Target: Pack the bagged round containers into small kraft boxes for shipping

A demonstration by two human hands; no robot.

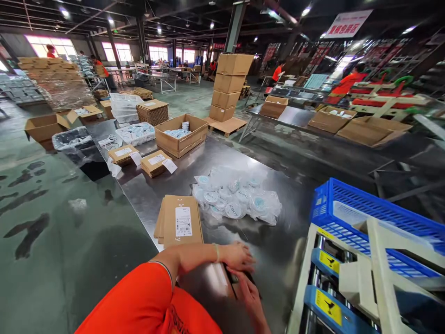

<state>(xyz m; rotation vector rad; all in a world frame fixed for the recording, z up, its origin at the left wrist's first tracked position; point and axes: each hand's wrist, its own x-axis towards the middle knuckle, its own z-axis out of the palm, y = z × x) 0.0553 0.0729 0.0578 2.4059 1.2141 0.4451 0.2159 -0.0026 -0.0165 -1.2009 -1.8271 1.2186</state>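
Apparently the handling is midway rather than finished; the left hand [238, 256] lies palm down over a dark flat thing [257, 286] on the bench [278, 253], its fingers close together, while the right hand [247, 291] meets it from the near side with a finger stretched along it; whether either hand truly grips, I cannot tell, since the thing is mostly covered. Ahead of the hands, wrapped round discs [233, 209] lie loose in a heap, outside any container; left of the hands, beyond the left forearm, labelled flat cardboard [191, 218] sits stacked; how much is left to do is unclear.

Farther ahead and leftward of the hands, an open cardboard box [193, 143] holds pale wrapped pieces [178, 133], some piled upright; beside it a white basket [145, 138] is heaped with similar ones [136, 130]. Well to the right of the hands, a blue crate [320, 208] holds something whitish [351, 216], too unclear to name.
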